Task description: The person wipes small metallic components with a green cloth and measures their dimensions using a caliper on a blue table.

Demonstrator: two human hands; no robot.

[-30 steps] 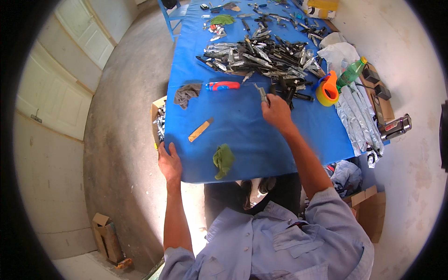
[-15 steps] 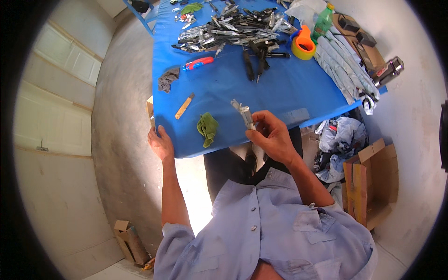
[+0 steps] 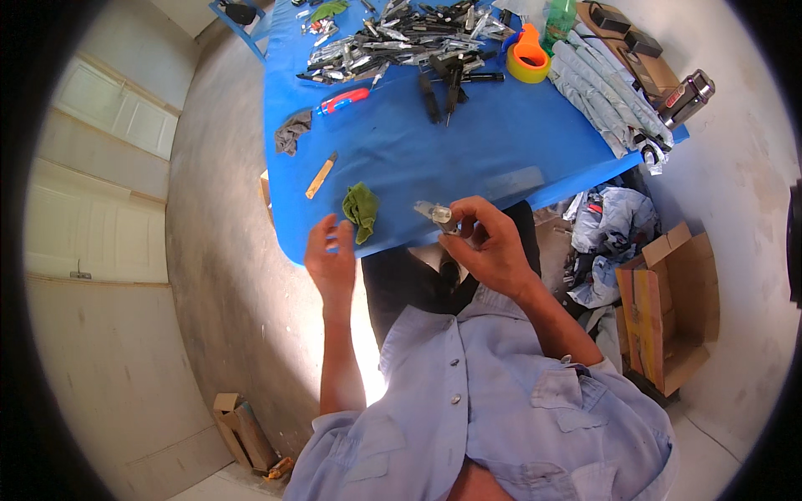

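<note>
Right hand (image 3: 489,242) pinches 1 small clear-wrapped piece (image 3: 434,213) at the blue counter (image 3: 434,150) edge; left hand (image 3: 332,255) open, empty. Large tool pile (image 3: 401,37) remains unhandled.

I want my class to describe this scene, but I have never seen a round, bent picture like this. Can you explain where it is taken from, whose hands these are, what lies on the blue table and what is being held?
The picture comes from a wide fisheye camera worn on a person's head, looking down, so straight edges bend near the rim. There is no machine: the two bare hands belong to the wearer, whose light blue shirt fills the bottom. The right hand pinches a small clear packet with a dark item inside. The left hand is open and empty, near a green cloth at the edge of the blue table. On the table lie a pile of dark metal tools, an orange tape roll, a red-handled tool, a grey rag, a yellow utility knife and long clear wrapped bundles. A cardboard box sits on the floor.
</note>
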